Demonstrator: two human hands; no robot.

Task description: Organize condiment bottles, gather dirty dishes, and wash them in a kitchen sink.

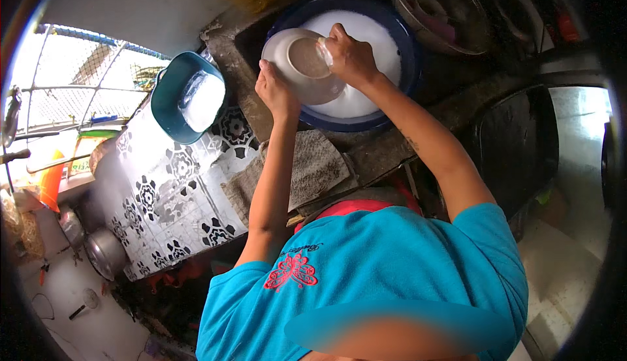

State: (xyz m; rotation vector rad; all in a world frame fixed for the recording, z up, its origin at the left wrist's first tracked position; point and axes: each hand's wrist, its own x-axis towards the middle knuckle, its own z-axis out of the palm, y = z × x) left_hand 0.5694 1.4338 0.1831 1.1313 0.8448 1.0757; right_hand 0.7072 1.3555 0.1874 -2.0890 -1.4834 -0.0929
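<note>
A white bowl (275,56), its foot ring turned up towards me, is held tilted over a dark blue basin (416,65). My left hand (277,90) grips the bowl's left rim, thumb on the outer wall. My right hand (351,60) presses a pale, soapy wad (324,52), perhaps a sponge, against the right side of the bowl's foot; the fingers hide most of it. White suds (374,89) fill the basin below. A folded grey-brown cloth (318,162) lies on the ledge between the basin and my body.
A teal plastic tub (166,101) stands on the patterned tile counter (181,199) to the left, by a meshed window (73,82). At the back right is a metal basin (443,38) with items inside. A metal pot (105,253) sits at the counter's far left end.
</note>
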